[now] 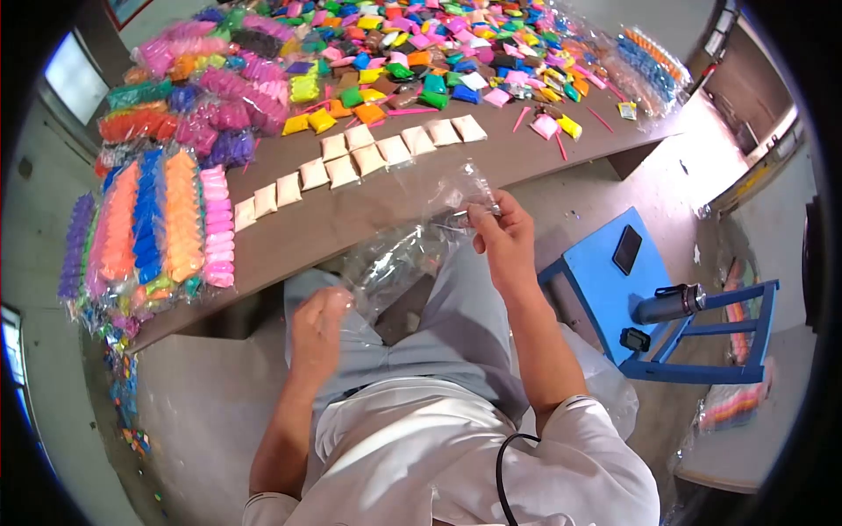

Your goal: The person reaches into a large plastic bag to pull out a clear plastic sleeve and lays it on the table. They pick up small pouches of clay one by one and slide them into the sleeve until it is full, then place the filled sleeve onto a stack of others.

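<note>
A clear plastic bag (390, 263) stretches over my lap, between my two hands. My right hand (504, 232) pinches its upper right end near the table edge. My left hand (320, 329) is closed by the bag's lower left side, somewhat blurred; whether its fingers grip the film is hard to make out. Beyond the bag, cream-coloured packets (368, 159) lie in uneven rows along the front of the brown table (307, 232).
Many colourful packets (421, 61) are heaped at the table's back. Bagged bundles (145, 219) stand at the left, more (653, 70) at the far right. A blue chair (596, 272) at the right holds a phone (626, 249), a bottle (671, 304) and a small black object (635, 339).
</note>
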The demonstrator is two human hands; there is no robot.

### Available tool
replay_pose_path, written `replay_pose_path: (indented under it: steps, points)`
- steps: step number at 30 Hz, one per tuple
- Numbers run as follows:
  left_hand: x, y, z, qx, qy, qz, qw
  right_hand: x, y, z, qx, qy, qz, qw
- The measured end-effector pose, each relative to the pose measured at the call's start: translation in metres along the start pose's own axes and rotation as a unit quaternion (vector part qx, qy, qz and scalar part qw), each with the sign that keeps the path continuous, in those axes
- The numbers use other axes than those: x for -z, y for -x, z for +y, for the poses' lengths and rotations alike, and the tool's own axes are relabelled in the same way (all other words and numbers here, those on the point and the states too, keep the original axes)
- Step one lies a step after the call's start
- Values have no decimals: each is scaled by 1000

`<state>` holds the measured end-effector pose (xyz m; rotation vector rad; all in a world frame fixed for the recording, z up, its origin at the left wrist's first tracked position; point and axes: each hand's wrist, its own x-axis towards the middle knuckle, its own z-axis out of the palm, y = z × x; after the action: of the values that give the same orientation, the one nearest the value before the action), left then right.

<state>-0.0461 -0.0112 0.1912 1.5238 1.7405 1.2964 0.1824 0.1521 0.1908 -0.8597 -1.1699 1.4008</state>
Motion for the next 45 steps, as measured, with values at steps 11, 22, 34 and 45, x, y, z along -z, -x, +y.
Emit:
replay_pose_path:
  steps: [11, 22, 34, 45]
  points:
    - [35, 31, -15, 89, -31, 78, 992, 21, 10, -20, -106, -119, -112, 981]
    - [34, 28, 1, -15, -95, 63, 993, -29, -37, -37, 61, 524, -99, 844]
    - [53, 37, -13, 33, -103, 113, 988, -6, -35, 10, 120, 481, -214, 842]
    - [48, 25, -29, -25, -29, 105, 994, 42, 12, -13, 266, 332, -101, 899]
